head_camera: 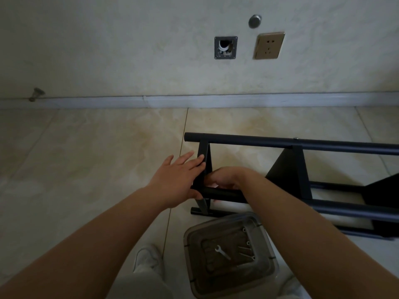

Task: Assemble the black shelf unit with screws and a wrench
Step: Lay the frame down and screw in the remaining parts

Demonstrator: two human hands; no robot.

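A pale marbled wall (129, 50) fills the upper half of the view, meeting a glossy beige tiled floor (86, 158) at a grey skirting strip (194, 100). On the wall at about one o'clock sit a gold-coloured socket plate (268, 45), an open grey metal wall box (225, 47) just left of it, and a small round grey knob (254, 21) above.

The black metal shelf unit (302, 145) lies on its side on the floor from the centre out to three o'clock, its round tubes running rightward and flat panels crossing between them.

The left hand (179, 180) presses against the end bracket at the shelf's left end, fingers straight and slightly spread. The right hand (224, 178), just right of that bracket, curls its fingers down behind the near tube; what they pinch cannot be told.

At five o'clock a clear plastic lidded box (265, 275) stands on the floor, touching the right forearm's edge in view. On it lie a small silver wrench (222, 252) and several thin silver screws (246, 249) just right of it.

At six o'clock a pale shoe (146, 260) shows.
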